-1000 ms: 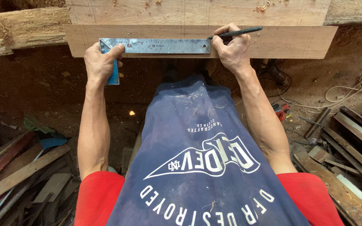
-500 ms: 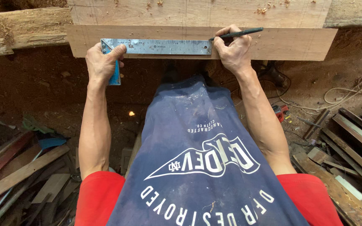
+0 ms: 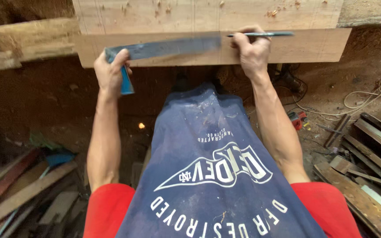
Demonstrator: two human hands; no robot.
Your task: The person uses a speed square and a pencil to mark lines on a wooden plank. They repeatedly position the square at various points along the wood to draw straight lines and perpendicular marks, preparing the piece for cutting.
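Two hands work on a pale wooden plank.
Left hand fingers grip the blue-handled steel try square at 10 o'clock; right hand fingers pinch a dark pencil at 1 o'clock.

Motion blurs the steel square; the left hand hides its blue handle; the plank runs off frame.

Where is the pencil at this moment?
In the head view, the pencil is upper right of centre, held in the right hand over the wooden board, just right of the try square's blade.
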